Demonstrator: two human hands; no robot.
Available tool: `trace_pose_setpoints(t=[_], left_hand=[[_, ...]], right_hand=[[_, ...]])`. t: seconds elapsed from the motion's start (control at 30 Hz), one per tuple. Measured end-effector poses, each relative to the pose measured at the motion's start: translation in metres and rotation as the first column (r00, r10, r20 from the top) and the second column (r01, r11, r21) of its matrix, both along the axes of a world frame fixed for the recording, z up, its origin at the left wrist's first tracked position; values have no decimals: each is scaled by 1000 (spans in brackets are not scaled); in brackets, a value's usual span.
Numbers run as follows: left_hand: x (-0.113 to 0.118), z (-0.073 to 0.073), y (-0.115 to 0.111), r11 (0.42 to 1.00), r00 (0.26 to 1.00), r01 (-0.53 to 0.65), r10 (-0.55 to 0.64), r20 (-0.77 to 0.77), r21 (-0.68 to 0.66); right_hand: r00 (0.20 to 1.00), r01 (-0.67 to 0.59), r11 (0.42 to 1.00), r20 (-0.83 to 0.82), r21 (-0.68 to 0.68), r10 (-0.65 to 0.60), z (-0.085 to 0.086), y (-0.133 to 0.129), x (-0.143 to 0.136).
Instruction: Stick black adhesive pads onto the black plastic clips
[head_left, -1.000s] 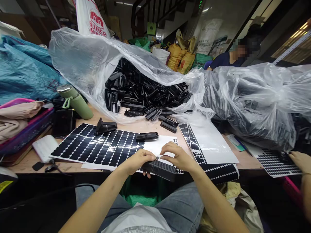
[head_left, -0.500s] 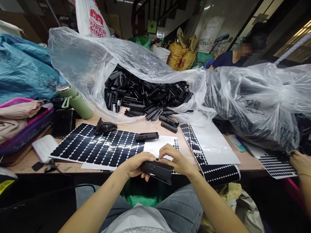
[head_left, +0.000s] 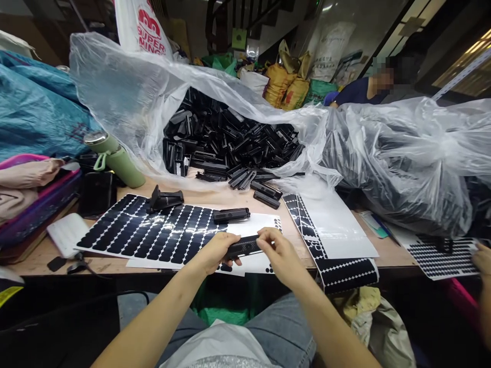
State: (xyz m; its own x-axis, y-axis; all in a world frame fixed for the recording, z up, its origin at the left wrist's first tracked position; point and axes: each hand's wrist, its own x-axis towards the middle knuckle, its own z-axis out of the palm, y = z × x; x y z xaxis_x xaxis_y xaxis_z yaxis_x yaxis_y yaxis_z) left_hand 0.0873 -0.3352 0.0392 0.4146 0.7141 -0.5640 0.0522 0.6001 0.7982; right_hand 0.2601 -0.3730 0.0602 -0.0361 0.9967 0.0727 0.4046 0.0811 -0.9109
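Note:
A long black plastic part (head_left: 244,247) is held in front of me, just over the table's front edge. My left hand (head_left: 217,250) is closed round its left end, thumb on top. At its right end is my right hand (head_left: 276,251), with thumb and fingers closed against it; whether a small piece is between the fingertips cannot be made out. Beneath lies a sheet of black stickers (head_left: 153,232), partly over a white sheet with small black dots. On the sticker sheet rest another black part (head_left: 231,215) and a black stand-like piece (head_left: 164,198).
Behind, a clear plastic bag (head_left: 126,87) spills a heap of black parts (head_left: 230,138). A green bottle (head_left: 125,161), a phone (head_left: 95,191) and a white power bank (head_left: 67,235) are at left. More sticker sheets (head_left: 347,273) lie right, beside another person's hand (head_left: 482,258).
The part has been raised and turned, so its long face now slopes up to the right. My right hand has moved to its right end. The other person's hand shifted right.

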Motion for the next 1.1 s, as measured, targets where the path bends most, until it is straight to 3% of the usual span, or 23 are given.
trace_pose_setpoints(t=[0.23, 0.57, 0.73, 0.87, 0.93, 1.0, 1.1], left_hand=[[8, 1, -6, 999, 999, -51, 51, 10, -10], [11, -1, -10, 995, 995, -95, 95, -1, 33], [12, -6, -12, 995, 995, -101, 100, 13, 19], [2, -14, -1, 973, 974, -224, 225, -8, 47], [-10, -21, 9, 928, 930, -362, 367, -37, 89], [-24, -29, 19, 867, 869, -484, 492, -57, 118], [-38, -41, 27, 814, 815, -567, 577, -56, 124]], right_hand=[[988, 129, 991, 77, 30, -131, -14, -9, -21], [981, 138, 990, 136, 14, -139, -21, -11, -21], [975, 138, 986, 163, 89, -151, -27, -8, -25], [922, 277, 943, 225, 183, -314, -42, -9, -28], [902, 291, 954, 314, 66, -297, -58, -17, -29], [903, 234, 960, 400, -153, -156, -79, -29, -31], [950, 156, 876, 312, -456, -7, -107, -42, -35]])
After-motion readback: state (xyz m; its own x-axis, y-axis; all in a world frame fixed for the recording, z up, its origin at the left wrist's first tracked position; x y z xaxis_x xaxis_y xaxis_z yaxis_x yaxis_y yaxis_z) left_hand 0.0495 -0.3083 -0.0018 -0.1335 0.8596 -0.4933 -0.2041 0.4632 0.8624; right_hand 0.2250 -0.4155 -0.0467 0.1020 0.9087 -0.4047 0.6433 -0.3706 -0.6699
